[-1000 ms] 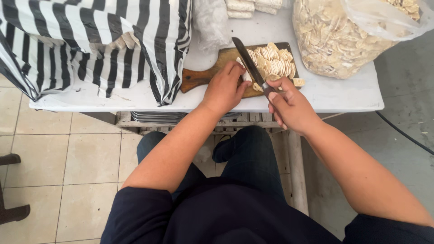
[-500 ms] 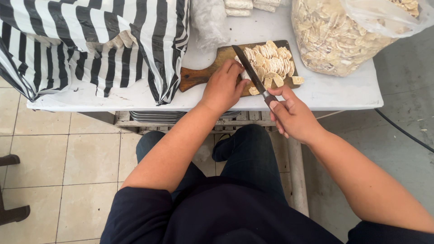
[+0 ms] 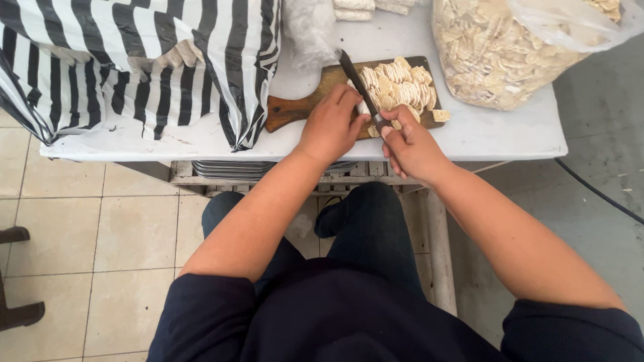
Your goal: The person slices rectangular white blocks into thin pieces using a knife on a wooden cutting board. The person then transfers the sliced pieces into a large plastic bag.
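Fingers (image 3: 349, 100) of the left hand (image 3: 332, 127) curl down on a pale piece at the wooden cutting board (image 3: 295, 107); the right hand (image 3: 412, 144), closed on the knife (image 3: 359, 84), has drawn nearer, blade angled beside the sliced pile (image 3: 402, 87), slicing underway.

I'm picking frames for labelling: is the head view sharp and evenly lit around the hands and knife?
Head view: soft daylight, no harsh glare; the knife and right hand look sharp, the left hand too; the clear bag is cut off at the top edge.

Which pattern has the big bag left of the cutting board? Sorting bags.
Black and white stripes on the bag; head view.
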